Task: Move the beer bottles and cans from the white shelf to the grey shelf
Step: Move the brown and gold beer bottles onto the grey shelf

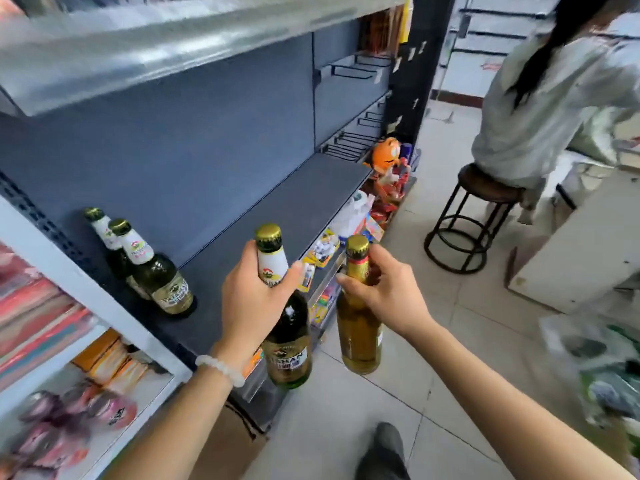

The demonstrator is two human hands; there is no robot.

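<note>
A: Glass, two items carried. Green bottle (pixel 285 327), left hand (pixel 254 299) closed round its neck; amber bottle (pixel 358 323), right hand (pixel 384 292) closed likewise. Both in air, just before the grey shelf (pixel 277 209).

B: Handling?

A: Likely heavy, smooth, breakable; neck grip swings, so support the body. Label partly reads "SHAN".

B: Shelved?

A: Two bottles (pixel 152 268), left end.

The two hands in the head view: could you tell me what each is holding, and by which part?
The left hand grips a green beer bottle by its neck; the right hand grips an amber beer bottle by its neck.
</note>
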